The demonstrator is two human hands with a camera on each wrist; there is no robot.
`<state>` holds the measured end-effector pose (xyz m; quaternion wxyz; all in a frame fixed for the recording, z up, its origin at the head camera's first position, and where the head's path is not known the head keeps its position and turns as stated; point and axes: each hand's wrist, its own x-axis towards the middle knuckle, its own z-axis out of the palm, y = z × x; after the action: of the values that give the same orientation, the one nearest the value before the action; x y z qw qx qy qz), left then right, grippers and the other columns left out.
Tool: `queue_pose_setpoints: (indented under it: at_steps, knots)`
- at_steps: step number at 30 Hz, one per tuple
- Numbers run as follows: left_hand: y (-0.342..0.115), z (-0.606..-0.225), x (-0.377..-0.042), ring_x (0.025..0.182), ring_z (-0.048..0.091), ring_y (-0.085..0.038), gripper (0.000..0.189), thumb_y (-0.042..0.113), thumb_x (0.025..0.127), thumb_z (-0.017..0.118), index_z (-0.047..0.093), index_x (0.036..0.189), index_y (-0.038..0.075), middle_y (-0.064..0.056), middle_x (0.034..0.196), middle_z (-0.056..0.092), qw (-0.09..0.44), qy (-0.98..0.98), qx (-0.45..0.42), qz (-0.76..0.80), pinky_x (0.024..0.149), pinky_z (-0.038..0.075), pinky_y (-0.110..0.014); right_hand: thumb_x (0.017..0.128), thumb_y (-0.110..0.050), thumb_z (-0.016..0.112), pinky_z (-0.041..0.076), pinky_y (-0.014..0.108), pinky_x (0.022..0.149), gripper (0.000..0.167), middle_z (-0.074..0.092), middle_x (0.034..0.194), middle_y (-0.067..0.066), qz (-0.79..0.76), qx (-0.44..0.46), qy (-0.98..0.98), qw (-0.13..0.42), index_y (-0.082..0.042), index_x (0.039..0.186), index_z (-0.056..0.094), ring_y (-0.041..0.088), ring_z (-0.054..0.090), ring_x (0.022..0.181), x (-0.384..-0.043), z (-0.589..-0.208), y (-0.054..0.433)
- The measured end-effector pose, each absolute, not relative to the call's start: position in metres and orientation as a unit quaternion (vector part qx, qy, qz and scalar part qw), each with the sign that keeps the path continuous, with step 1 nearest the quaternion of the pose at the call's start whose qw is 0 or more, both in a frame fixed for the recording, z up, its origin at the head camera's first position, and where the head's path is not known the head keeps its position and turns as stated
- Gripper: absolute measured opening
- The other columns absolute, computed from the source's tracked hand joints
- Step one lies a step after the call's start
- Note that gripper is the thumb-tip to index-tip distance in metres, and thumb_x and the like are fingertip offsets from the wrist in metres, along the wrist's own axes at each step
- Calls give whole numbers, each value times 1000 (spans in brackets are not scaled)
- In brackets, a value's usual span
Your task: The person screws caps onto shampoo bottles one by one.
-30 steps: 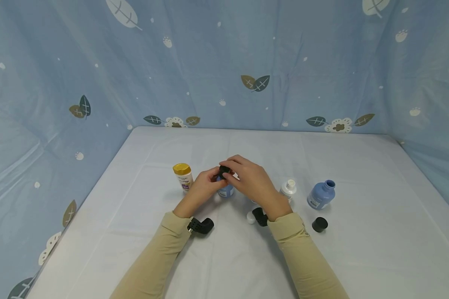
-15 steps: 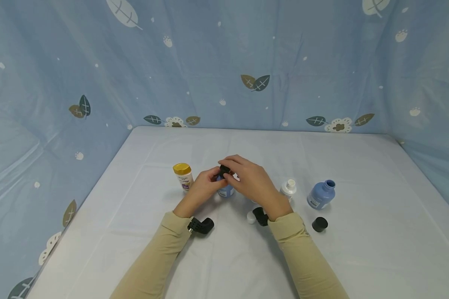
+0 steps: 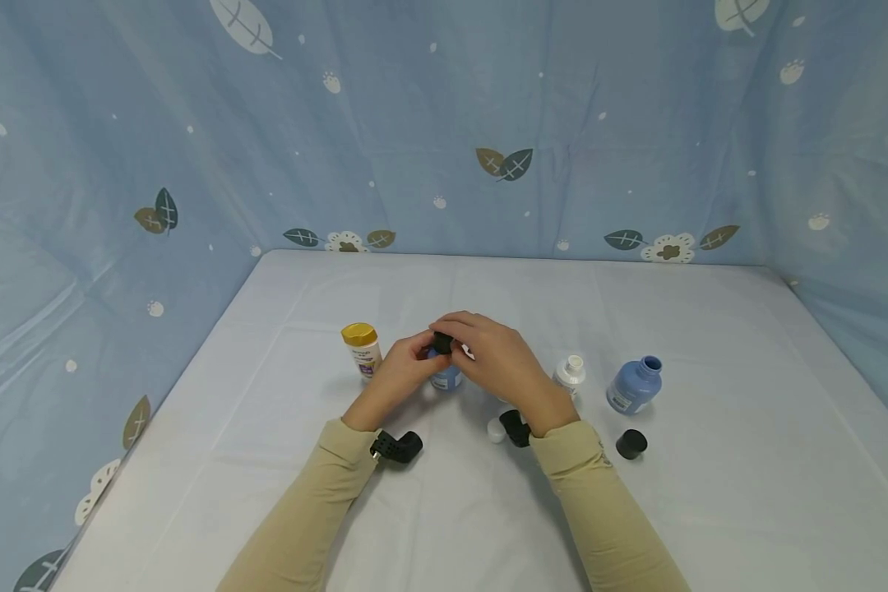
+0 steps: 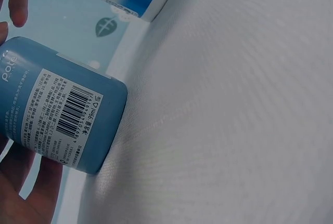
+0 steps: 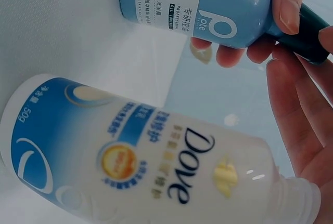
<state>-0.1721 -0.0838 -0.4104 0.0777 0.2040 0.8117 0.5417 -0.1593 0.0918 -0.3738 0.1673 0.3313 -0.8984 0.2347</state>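
A blue bottle [image 3: 446, 378] with a white barcode label stands upright on the table. My left hand [image 3: 400, 370] grips it around its upper part, with fingers on the far side in the right wrist view. On top of it is a black cap [image 3: 442, 343], which my right hand [image 3: 499, 353] pinches between thumb and fingers. The cap sits at the bottle's neck; how tightly cannot be seen. Beside the right hand in the right wrist view stands an uncapped white Dove bottle [image 5: 171, 156], its neck close to that hand.
To the left stands a white bottle with a gold cap [image 3: 360, 341]. An uncapped white bottle [image 3: 570, 372] and an open blue bottle [image 3: 635, 386] stand to the right. A black cap [image 3: 631, 444] and a white cap [image 3: 496, 431] lie nearer the front.
My right fingers have shifted slightly left and down around the black cap. The left hand and the blue bottle have stayed in place.
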Motion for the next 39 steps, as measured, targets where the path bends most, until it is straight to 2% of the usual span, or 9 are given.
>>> queue_pose_setpoints:
  at_steps: [5,12,19,26,33,39]
  knots:
    - [-86,-430,-183,96,56,-15,35,29,84,62,57,116,17,1,111,59,77,816,195,539,81,45,-32,86,-10,55,45,26,76,32,55,115,-6,234,326,-901,165,-18,116,60,9,54,99,-159,-373,92]
    - [-87,-434,-184,96,55,-11,36,35,83,62,57,116,22,5,111,59,63,821,198,531,82,44,-33,85,-14,58,45,26,75,31,56,113,-7,233,323,-904,158,-19,116,60,7,54,97,-159,-373,91]
    - [-85,-418,-176,102,53,-16,37,24,85,61,55,120,14,-3,117,57,84,823,183,531,87,42,-35,85,-17,60,45,25,74,31,55,111,-7,230,325,-903,161,-18,116,59,7,54,94,-160,-373,90]
    - [-86,-433,-184,98,55,-12,37,33,83,62,56,118,22,4,113,58,77,819,186,537,84,43,-34,85,-19,60,46,27,74,35,53,116,-5,224,339,-896,180,-17,120,56,10,55,96,-161,-375,93]
    - [-85,-431,-183,99,56,-17,41,33,83,61,55,120,18,2,113,59,81,812,191,545,82,45,-33,85,-9,54,45,25,73,37,50,124,-3,230,350,-889,187,-17,120,56,12,53,102,-162,-375,93]
    - [-86,-432,-183,100,56,-14,45,33,83,61,52,124,17,1,117,57,75,819,190,537,83,45,-31,86,-8,53,45,28,77,34,53,122,-2,235,348,-890,179,-16,118,59,13,51,107,-161,-375,93]
